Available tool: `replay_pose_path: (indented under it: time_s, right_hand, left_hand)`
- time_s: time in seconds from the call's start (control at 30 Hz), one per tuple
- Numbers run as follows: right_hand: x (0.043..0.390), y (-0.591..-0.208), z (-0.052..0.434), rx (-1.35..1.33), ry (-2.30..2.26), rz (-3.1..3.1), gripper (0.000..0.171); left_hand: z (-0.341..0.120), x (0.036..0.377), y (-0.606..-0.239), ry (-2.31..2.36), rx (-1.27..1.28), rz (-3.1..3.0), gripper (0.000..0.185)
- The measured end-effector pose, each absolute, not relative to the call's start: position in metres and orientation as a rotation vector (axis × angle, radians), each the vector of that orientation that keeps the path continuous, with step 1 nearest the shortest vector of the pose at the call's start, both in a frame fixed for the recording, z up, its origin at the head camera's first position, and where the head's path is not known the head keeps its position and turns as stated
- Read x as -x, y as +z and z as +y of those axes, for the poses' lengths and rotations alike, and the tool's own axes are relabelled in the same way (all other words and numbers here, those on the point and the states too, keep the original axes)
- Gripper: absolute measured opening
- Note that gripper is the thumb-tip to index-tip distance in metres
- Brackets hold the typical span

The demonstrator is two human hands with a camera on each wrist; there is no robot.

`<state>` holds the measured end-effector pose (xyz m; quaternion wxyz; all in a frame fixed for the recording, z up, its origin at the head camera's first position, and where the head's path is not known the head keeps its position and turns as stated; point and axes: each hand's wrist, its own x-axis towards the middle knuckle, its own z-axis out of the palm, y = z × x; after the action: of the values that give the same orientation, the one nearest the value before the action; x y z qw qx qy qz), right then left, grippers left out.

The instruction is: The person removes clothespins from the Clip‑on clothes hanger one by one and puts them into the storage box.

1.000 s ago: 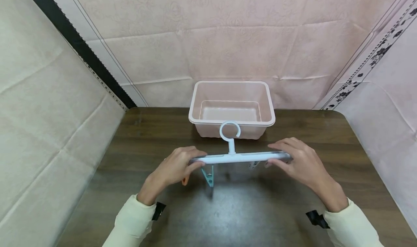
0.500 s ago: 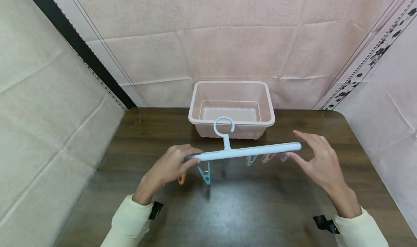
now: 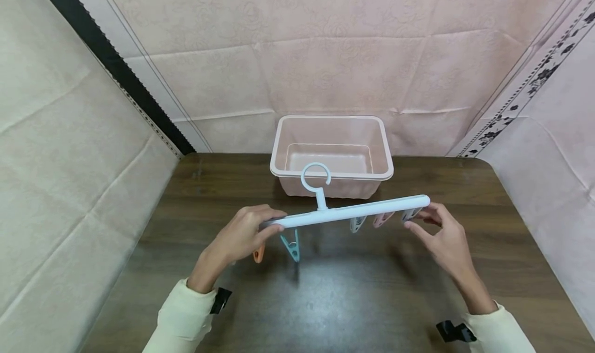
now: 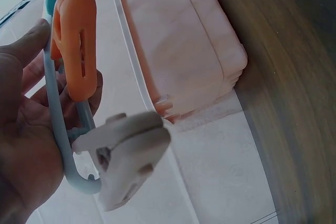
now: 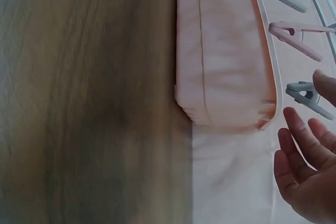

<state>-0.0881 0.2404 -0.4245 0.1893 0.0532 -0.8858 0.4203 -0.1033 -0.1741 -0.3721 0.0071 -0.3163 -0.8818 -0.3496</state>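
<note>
White clip hanger (image 3: 346, 214), pegs dangling, tilted above table.

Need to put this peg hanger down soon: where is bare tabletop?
Bare table lies between the two sleeves, and beside the pink bin on either side. It is crowded mid-table, where the left hand grips the hanger and the right hand reaches its end.

Wooden table (image 3: 195, 291) bears pink basin (image 3: 331, 177).
</note>
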Motion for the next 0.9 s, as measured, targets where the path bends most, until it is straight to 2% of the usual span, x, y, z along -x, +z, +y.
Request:
replay_pose_path:
  time_s: [0.13,0.43,0.9]
  right_hand:
    - [0.0878,-0.4256,0.2396,-0.103,1.271,-2.477,0.038]
    - [0.0907,-0.4231,0.2368,-0.04,1.43,-2.427,0.038]
    - [0.0819,-0.4223,0.237,0.035,1.421,-2.307,0.033]
  left_hand:
    - [-0.1737,0.104,-0.3724,-1.111,0.995,-2.758,0.026]
    - [-0.1725,0.1036,-0.3725,-1.095,0.993,-2.75,0.027]
    - [-0.1701,0.1036,-0.3766,-1.071,0.952,-2.747,0.027]
